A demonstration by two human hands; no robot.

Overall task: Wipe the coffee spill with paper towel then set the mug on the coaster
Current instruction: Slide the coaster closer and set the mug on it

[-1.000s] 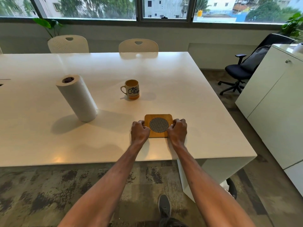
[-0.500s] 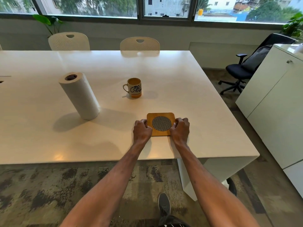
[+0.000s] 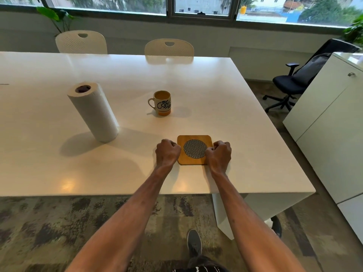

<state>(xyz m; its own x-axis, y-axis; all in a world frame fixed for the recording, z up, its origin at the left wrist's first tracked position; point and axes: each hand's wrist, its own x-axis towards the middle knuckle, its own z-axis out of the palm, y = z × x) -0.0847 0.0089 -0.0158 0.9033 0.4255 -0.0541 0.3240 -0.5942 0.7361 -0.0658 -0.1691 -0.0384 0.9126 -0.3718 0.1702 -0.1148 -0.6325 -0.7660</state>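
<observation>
A: Hands first.

B: Left hand (image 3: 167,153) fisted, fingers curled tight, gripping the left edge of the coaster (image 3: 194,149). Right hand (image 3: 219,154) the same on the right edge, lapping slightly over the wood. Fingertips hidden under the knuckles on both.

A: Whereabouts of the task items?

B: Coaster flat on the white table (image 3: 245,134), toward the near edge, between the two fists. Mug (image 3: 162,103) upright farther back, well apart from the coaster, handle to the left. Tan inside: coffee or glaze, impossible to tell. Paper towel roll (image 3: 94,111) on end, left of the mug, well apart from it. No spill made out anywhere on the top, possibly lost in the glare.

A: Likely trouble?

B: If holding coffee, slop over the rim from a quick or tilted lift. Glossy top, so coaster liable to skid under an off-centre or sideways set-down. Tall, light roll, apt to tip or unreel from a one-handed tear. Spill unlocated, so some risk of wiping the wrong patch or smearing it.

A: Lettering?

B: Black script on the mug, "Coff" legible, the rest curving out of sight. Nothing readable on roll or coaster, only a round patterned inset on the latter.
</observation>
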